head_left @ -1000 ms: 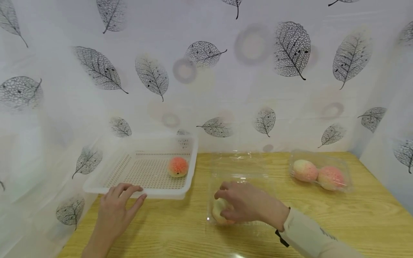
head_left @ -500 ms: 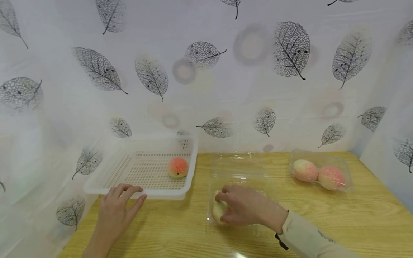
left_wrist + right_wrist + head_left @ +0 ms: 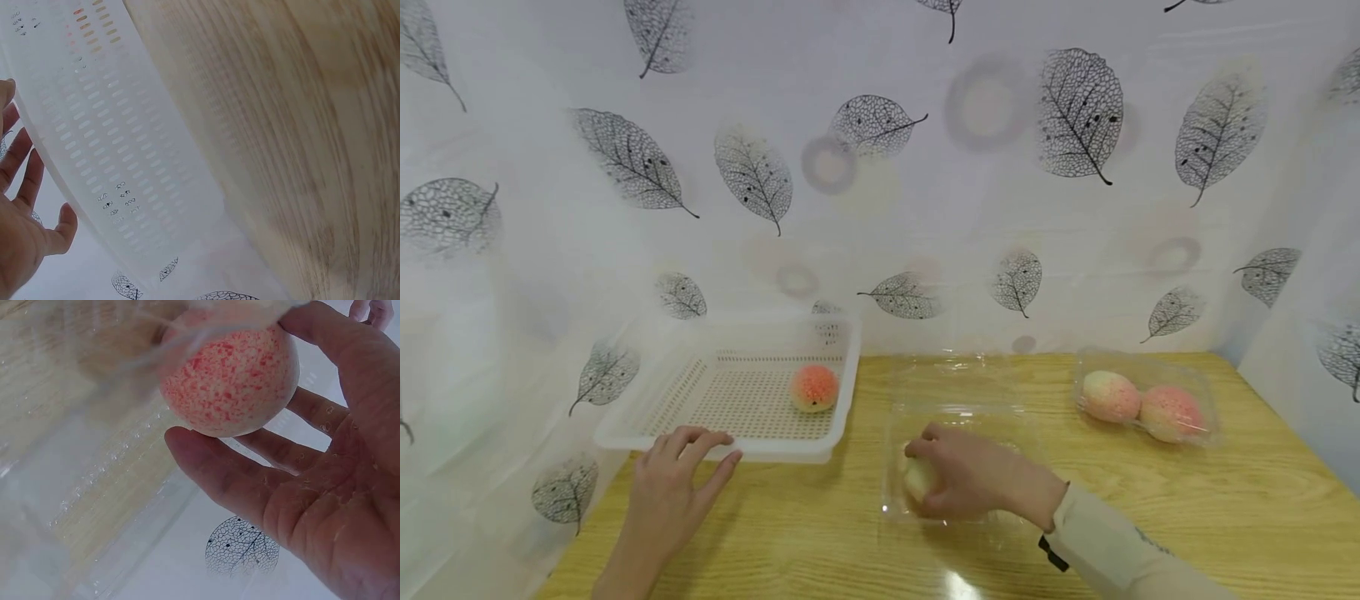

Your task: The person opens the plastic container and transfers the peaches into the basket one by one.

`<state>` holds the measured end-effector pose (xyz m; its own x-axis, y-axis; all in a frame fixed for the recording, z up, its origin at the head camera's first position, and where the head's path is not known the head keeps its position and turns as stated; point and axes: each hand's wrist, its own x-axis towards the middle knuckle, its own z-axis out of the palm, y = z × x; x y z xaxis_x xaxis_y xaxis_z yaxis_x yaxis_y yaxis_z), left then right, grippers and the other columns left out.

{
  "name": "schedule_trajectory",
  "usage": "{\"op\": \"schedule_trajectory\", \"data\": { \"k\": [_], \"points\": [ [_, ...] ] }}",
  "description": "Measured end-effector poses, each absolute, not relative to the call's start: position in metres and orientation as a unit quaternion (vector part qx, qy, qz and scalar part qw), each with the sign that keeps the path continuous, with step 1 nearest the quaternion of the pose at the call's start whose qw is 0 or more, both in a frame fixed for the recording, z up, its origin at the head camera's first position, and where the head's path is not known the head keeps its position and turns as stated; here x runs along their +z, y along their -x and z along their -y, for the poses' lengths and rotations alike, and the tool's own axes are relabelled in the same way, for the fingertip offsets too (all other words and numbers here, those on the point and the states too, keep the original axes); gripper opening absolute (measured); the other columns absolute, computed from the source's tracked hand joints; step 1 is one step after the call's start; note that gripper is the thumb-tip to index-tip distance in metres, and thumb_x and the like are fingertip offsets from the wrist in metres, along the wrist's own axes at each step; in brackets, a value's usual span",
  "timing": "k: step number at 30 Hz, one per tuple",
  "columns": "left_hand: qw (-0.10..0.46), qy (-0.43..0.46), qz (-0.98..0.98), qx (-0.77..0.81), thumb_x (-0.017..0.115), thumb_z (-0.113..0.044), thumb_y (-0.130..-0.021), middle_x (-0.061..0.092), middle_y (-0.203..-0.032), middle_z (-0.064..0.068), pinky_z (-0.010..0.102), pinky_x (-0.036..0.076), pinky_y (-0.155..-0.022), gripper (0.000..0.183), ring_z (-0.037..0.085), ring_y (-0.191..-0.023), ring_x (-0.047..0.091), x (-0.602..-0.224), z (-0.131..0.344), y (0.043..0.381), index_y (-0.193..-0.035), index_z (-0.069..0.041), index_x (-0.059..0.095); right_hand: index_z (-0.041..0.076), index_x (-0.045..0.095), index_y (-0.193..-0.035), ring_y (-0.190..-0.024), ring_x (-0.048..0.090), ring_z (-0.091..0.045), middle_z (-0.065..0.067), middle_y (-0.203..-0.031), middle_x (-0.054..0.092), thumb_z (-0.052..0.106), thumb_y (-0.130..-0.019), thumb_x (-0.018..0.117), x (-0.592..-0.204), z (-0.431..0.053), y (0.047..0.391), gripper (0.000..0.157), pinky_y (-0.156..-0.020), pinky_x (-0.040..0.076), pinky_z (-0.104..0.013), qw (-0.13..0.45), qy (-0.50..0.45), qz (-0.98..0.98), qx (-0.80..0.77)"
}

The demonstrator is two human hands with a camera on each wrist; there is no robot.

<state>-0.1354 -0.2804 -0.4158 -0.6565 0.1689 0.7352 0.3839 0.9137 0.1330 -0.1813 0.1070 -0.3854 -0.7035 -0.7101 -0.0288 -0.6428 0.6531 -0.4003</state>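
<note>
My right hand [image 3: 977,475] grips a pale yellow and pink peach [image 3: 919,480] between thumb and fingers, over the left front part of a clear plastic clamshell box [image 3: 892,500]. Red speckles cover the peach's underside in the right wrist view, where the fingers [image 3: 219,465] curl against it. The box lies with its lid [image 3: 955,379] folded back. On the left, my left hand [image 3: 666,492] rests its fingertips on the front rim of a white plastic basket [image 3: 775,451]. A red-topped peach [image 3: 815,388] sits inside the basket's right side.
At the back right stands another clear box [image 3: 1195,375], closed, with two peaches [image 3: 1172,414] in it. Everything stands on a wooden table [image 3: 805,533]. A leaf-patterned white curtain [image 3: 970,208] hangs behind and along both sides.
My right hand has closed in on the peach and shifted it slightly to the right within the box. The left hand and the basket have stayed put.
</note>
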Motion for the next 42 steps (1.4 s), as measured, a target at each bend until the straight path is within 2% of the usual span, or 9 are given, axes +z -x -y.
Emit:
{"op": "schedule_trajectory", "data": {
  "k": [9, 14, 19, 27, 34, 36, 38, 40, 42],
  "points": [
    [0.382, 0.147, 0.901, -0.143, 0.091, -0.016, -0.07, 0.068, -0.096, 0.006, 0.06, 0.049, -0.07, 0.032, 0.03, -0.083, 0.062, -0.416, 0.279, 0.135, -0.097, -0.018, 0.075, 0.006, 0.064, -0.132, -0.093, 0.061, -0.015, -0.012, -0.122, 0.062, 0.015, -0.079, 0.08, -0.385, -0.114, 0.189, 0.056, -0.072, 0.052, -0.021, 0.107, 0.377, -0.896, -0.209],
    [0.387, 0.151, 0.898, -0.141, 0.091, -0.017, -0.07, 0.068, -0.095, 0.006, 0.06, 0.048, -0.069, 0.031, 0.029, -0.082, 0.062, -0.416, 0.28, 0.136, -0.097, -0.017, 0.075, 0.004, 0.063, -0.132, -0.097, 0.063, -0.019, -0.012, -0.125, 0.062, 0.018, -0.08, 0.079, -0.386, -0.114, 0.19, 0.056, -0.073, 0.052, -0.021, 0.1, 0.387, -0.893, -0.207],
    [0.391, 0.158, 0.897, -0.135, 0.089, -0.017, -0.071, 0.069, -0.096, 0.007, 0.058, 0.049, -0.067, 0.03, 0.029, -0.08, 0.062, -0.416, 0.281, 0.137, -0.098, -0.017, 0.075, 0.001, 0.059, -0.132, -0.095, 0.061, -0.016, -0.008, -0.123, 0.062, 0.023, -0.08, 0.08, -0.388, -0.112, 0.192, 0.06, -0.071, 0.052, -0.021, 0.114, 0.368, -0.898, -0.213],
    [0.391, 0.16, 0.897, -0.133, 0.089, -0.018, -0.071, 0.069, -0.096, 0.008, 0.059, 0.049, -0.066, 0.03, 0.029, -0.08, 0.063, -0.418, 0.281, 0.136, -0.098, -0.018, 0.075, 0.008, 0.06, -0.131, -0.091, 0.058, -0.013, -0.005, -0.123, 0.061, 0.024, -0.08, 0.08, -0.39, -0.113, 0.192, 0.057, -0.067, 0.051, -0.021, 0.139, 0.358, -0.896, -0.224],
    [0.389, 0.159, 0.897, -0.137, 0.089, -0.017, -0.071, 0.069, -0.097, 0.007, 0.059, 0.049, -0.067, 0.031, 0.029, -0.08, 0.062, -0.418, 0.281, 0.135, -0.098, -0.017, 0.075, 0.009, 0.06, -0.127, -0.088, 0.056, -0.012, -0.009, -0.12, 0.061, 0.025, -0.084, 0.078, -0.388, -0.112, 0.192, 0.05, -0.065, 0.05, -0.019, 0.135, 0.376, -0.889, -0.221],
    [0.392, 0.161, 0.895, -0.137, 0.088, -0.021, -0.075, 0.069, -0.096, 0.007, 0.059, 0.049, -0.066, 0.027, 0.029, -0.08, 0.062, -0.417, 0.281, 0.136, -0.098, -0.017, 0.075, 0.01, 0.06, -0.126, -0.086, 0.056, -0.011, -0.008, -0.119, 0.061, 0.026, -0.085, 0.077, -0.388, -0.112, 0.193, 0.048, -0.063, 0.05, -0.019, 0.136, 0.376, -0.89, -0.22],
    [0.396, 0.166, 0.893, -0.135, 0.083, -0.032, -0.084, 0.069, -0.095, 0.007, 0.058, 0.049, -0.064, 0.022, 0.029, -0.079, 0.062, -0.416, 0.282, 0.136, -0.098, -0.017, 0.075, 0.01, 0.06, -0.126, -0.084, 0.055, -0.01, -0.006, -0.117, 0.06, 0.026, -0.085, 0.076, -0.388, -0.111, 0.193, 0.047, -0.062, 0.05, -0.019, 0.14, 0.374, -0.89, -0.221],
    [0.4, 0.172, 0.891, -0.13, 0.071, -0.046, -0.094, 0.069, -0.095, 0.008, 0.056, 0.049, -0.062, 0.03, 0.029, -0.078, 0.062, -0.415, 0.282, 0.137, -0.097, -0.017, 0.075, 0.01, 0.06, -0.126, -0.083, 0.054, -0.009, -0.005, -0.116, 0.059, 0.024, -0.083, 0.077, -0.388, -0.11, 0.194, 0.048, -0.061, 0.05, -0.019, 0.145, 0.372, -0.889, -0.224],
    [0.4, 0.175, 0.891, -0.126, 0.058, -0.057, -0.099, 0.069, -0.095, 0.008, 0.055, 0.049, -0.061, 0.044, 0.029, -0.078, 0.062, -0.415, 0.283, 0.138, -0.098, -0.017, 0.075, 0.01, 0.06, -0.125, -0.083, 0.054, -0.009, -0.004, -0.115, 0.059, 0.023, -0.083, 0.077, -0.389, -0.11, 0.195, 0.048, -0.061, 0.051, -0.018, 0.145, 0.374, -0.888, -0.223]
  ]
}}
